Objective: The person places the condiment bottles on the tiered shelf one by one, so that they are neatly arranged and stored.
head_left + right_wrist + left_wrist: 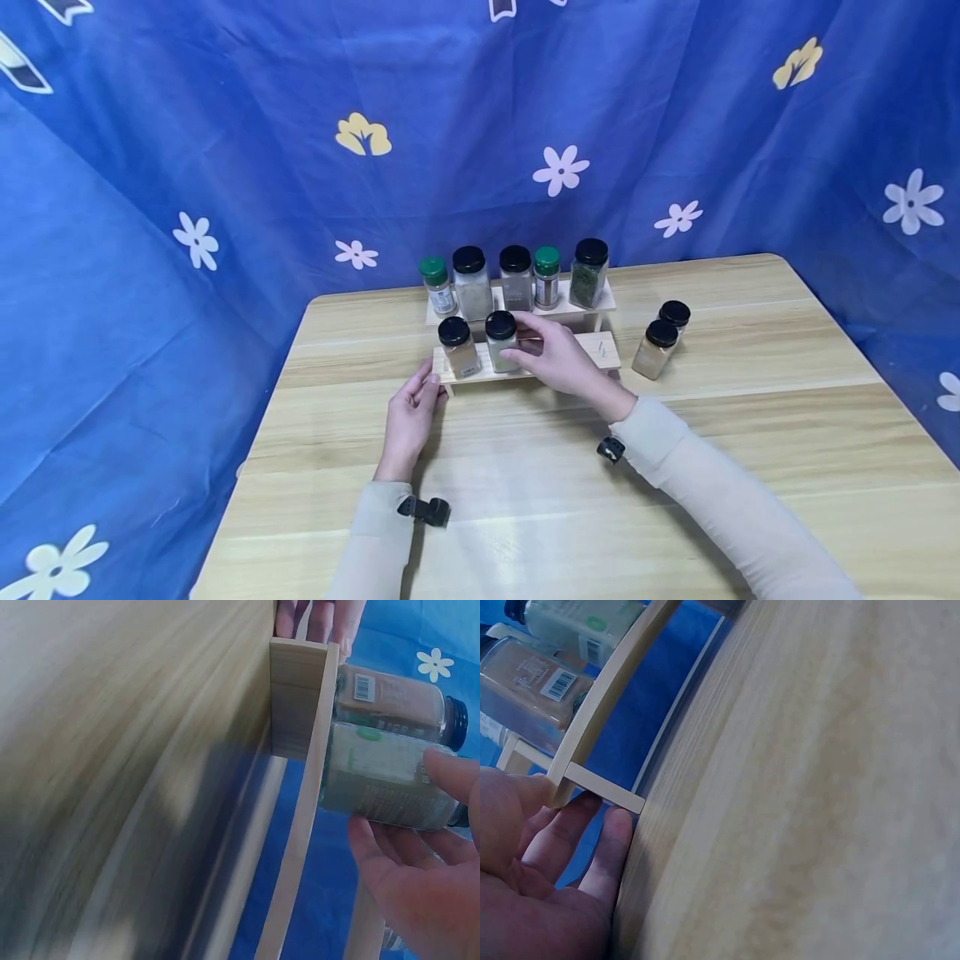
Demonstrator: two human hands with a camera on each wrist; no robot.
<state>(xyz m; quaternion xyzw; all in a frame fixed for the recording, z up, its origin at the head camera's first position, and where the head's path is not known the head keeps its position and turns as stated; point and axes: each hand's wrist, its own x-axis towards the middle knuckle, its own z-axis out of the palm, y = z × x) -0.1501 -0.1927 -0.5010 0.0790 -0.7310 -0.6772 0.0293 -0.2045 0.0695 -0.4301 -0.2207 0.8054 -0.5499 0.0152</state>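
Observation:
My right hand [562, 358] holds a square spice jar [379, 776] with a black lid and pale contents, fingers on one side and thumb on the other. The jar's base meets the lower wooden shelf [602, 354], touching it as far as the right wrist view shows. Left of it on that shelf stands another black-lidded jar [461, 358], holding tan powder. At the shelf's left end my left hand [408, 417] grips the wood, with its thumb at the board's edge and fingers by the leg [604, 787].
Behind, a higher shelf [551, 312] carries several jars, among them a green-lidded one [442, 296] and a large black-lidded one with green flakes [587, 279]. Two black-lidded jars, the nearer one tan [651, 357], stand on the table [757, 417] to the right. A blue curtain [450, 192] hangs behind.

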